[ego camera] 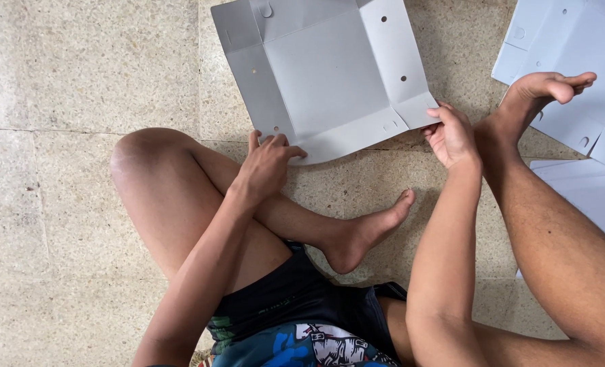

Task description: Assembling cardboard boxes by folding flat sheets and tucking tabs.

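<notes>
While flat, both hands [268, 166] on cardboard [326, 75].

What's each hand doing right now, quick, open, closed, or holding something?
Left hand: closed on the near edge of the grey cardboard sheet.
Right hand: closed, pinching the sheet's right corner flap.

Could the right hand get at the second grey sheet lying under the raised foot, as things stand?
Probably yes. The right hand grips a corner of the grey creased sheet, and the other sheet lies just beyond it. The raised foot partly covers that sheet, but its upper part lies bare.
</notes>
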